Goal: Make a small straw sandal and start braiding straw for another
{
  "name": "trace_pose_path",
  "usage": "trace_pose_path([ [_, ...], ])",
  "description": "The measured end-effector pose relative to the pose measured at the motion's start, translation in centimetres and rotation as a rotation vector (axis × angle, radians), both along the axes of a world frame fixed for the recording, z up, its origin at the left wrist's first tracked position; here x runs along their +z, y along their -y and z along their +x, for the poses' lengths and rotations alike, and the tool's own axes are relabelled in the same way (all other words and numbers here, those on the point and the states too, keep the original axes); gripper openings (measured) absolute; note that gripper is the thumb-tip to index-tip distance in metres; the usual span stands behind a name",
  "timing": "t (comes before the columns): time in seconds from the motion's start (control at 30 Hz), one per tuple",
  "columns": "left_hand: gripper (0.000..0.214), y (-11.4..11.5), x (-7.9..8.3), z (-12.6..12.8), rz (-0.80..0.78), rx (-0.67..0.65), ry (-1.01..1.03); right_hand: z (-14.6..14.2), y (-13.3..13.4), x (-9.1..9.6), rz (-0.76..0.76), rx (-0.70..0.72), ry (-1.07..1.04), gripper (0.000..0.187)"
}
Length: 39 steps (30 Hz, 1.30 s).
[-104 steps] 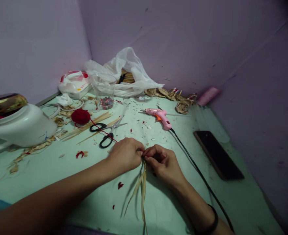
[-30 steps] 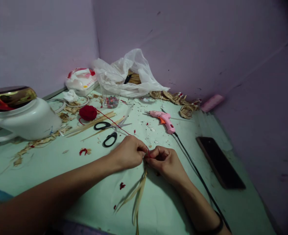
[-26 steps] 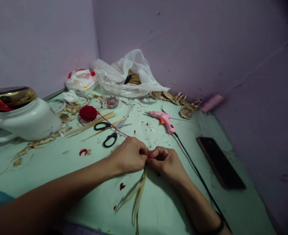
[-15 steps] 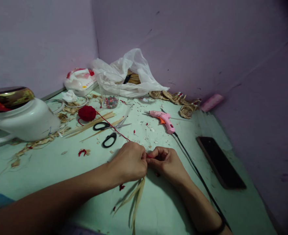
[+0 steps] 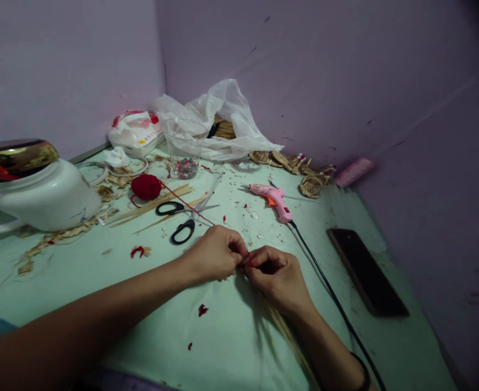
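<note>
My left hand (image 5: 219, 252) is closed, its fingertips pinching red yarn (image 5: 201, 215) just above the table. That strand runs back over the scissors (image 5: 184, 217) to a red yarn ball (image 5: 146, 187). Close against it, my right hand (image 5: 278, 274) is also closed, with thumb and forefinger pinched where a bit of red yarn crosses the fingertips. Pale dried straw strips (image 5: 282, 326), blurred, trail from beneath my right hand toward the lower right. Their gripped end is mostly hidden by my fingers.
A pink glue gun (image 5: 270, 198) with a black cord lies beyond my hands, and a phone (image 5: 367, 271) lies right. Behind stand a clear cup of beads (image 5: 186, 163) and a plastic bag (image 5: 239, 119). A white pot (image 5: 56, 201) stands left. Scraps litter the table (image 5: 150, 331).
The straw strips have swung from hanging below my left hand to trailing under my right hand. My left hand has turned and risen slightly, showing its pinching fingertips.
</note>
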<state>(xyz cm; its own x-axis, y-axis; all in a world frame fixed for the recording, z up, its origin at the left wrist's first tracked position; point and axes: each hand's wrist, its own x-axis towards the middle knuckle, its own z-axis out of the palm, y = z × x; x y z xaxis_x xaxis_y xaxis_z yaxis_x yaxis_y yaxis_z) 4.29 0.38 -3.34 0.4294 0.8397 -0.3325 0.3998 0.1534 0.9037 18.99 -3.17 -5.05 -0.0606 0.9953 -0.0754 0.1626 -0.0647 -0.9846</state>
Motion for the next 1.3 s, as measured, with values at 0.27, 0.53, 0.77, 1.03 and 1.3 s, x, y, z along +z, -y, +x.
trace_pose_path([
  [0.27, 0.020, 0.0, -0.3, -0.2, 0.155, -0.047, -0.123, 0.3, 0.3, -0.9, 0.298, -0.049, 0.163, 0.009],
  [0.53, 0.016, -0.1, -0.4, -0.3, 0.244, -0.085, -0.142, 0.4, 0.7, -1.1, 0.458, -0.026, 0.235, 0.010],
  [0.77, 0.012, 0.5, 0.3, -0.2, 0.371, -0.077, -0.218, 0.3, 0.6, -1.5, 0.420, -0.041, 0.251, 0.012],
  [1.03, 0.008, 1.9, -0.6, -0.3, 0.639, -0.065, -0.397, 0.1, 0.3, -1.4, 0.267, -0.109, 0.173, 0.011],
  [1.3, 0.011, 2.3, -0.8, -0.5, 0.715, -0.123, -0.417, -0.3, 0.5, -1.4, 0.124, -0.284, 0.055, 0.010],
])
